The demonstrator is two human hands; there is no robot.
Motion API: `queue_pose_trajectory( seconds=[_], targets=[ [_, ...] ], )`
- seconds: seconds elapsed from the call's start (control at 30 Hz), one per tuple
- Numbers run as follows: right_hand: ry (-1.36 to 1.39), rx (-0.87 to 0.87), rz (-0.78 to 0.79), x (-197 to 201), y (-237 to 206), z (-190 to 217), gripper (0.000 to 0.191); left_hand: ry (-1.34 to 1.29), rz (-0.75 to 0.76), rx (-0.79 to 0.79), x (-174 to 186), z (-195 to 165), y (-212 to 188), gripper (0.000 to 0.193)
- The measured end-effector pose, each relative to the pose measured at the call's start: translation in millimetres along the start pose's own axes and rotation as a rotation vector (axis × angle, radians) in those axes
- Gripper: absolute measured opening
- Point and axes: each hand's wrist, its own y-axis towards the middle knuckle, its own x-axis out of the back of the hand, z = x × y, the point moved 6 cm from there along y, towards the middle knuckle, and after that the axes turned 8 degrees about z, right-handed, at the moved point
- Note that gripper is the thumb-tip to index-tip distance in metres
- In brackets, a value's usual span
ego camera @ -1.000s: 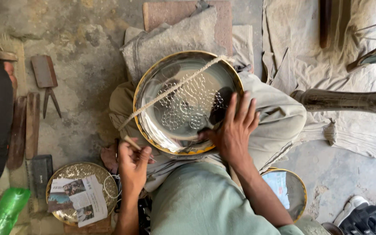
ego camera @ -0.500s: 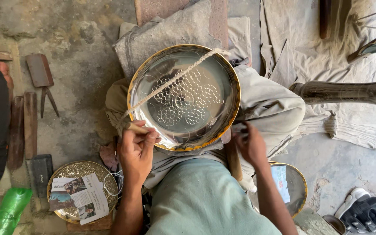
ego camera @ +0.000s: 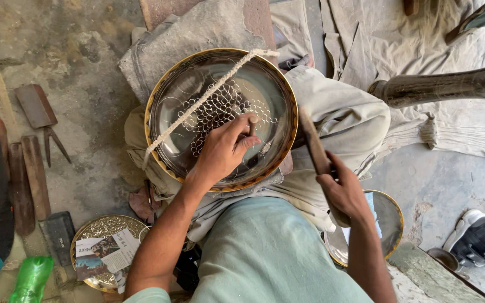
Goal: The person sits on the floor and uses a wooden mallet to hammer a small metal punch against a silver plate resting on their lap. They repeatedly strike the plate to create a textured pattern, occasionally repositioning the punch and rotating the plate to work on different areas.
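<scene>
While left hand [ego camera: 224,150] steadies punch [ego camera: 252,124] on plate [ego camera: 169,106], right hand [ego camera: 343,191] grips hammer [ego camera: 314,141]

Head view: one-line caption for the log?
Left hand sets a punch on a round metal tray; right hand raises a wooden mallet.

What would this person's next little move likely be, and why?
Probably bring the wooden mallet down onto the punch. The left hand holds that punch upright on the round metal tray, while the right hand has the mallet raised beside it.
</scene>
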Motion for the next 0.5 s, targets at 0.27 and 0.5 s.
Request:
queue_pose_trajectory(
  seconds=[0.27,0.5],
  targets=[
    [0.042,0.258,-0.243,34.0,-14.4,38.9,0.046,0.136,0.209,-0.004,-4.9,-4.1,24.1,0.042],
    [0.101,0.454,-0.408,44.0,-12.2,64.5,0.046,0.179,0.259,0.012,-5.9,-13.0,34.2,0.045]
  ],
)
